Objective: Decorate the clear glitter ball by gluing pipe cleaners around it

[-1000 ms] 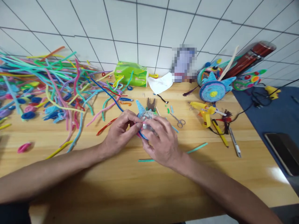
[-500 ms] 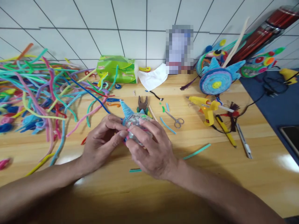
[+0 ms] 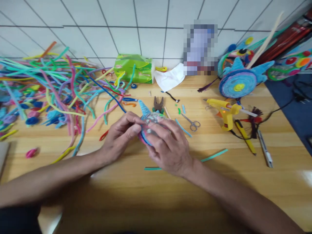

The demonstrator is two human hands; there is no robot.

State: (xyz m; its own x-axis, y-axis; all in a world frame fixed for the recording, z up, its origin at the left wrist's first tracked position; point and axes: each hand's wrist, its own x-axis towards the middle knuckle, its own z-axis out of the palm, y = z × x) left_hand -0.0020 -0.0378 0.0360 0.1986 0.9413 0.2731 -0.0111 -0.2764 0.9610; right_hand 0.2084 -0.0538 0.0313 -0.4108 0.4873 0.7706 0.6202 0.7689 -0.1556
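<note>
Between my hands is a round pipe-cleaner craft piece (image 3: pixel 154 117) with a blue rim, a pointed light-blue spike and a shiny, clear-looking middle. My right hand (image 3: pixel 170 148) curls over it from the right, fingers spread across its face and closed on it. At the left edge, the thumb and forefinger of my left hand (image 3: pixel 122 133) pinch together on the rim; what exactly lies between those tips is hidden. Just behind the piece are pliers (image 3: pixel 158 103), their jaws apart and handles mostly covered.
A heap of pipe cleaners (image 3: pixel 58 84) spreads over the left. Behind stand a green packet (image 3: pixel 133 69) and a white paper (image 3: pixel 170 78). To the right lie scissors (image 3: pixel 193 125), a yellow glue gun (image 3: pixel 225 112), a yellow cutter (image 3: pixel 245 137) and a finished blue disc craft (image 3: pixel 238 84).
The view has swung left, so the table things sit further right in the picture. Both hands stay at the craft piece, which appears slightly turned, with its pink lower edge now less covered.
</note>
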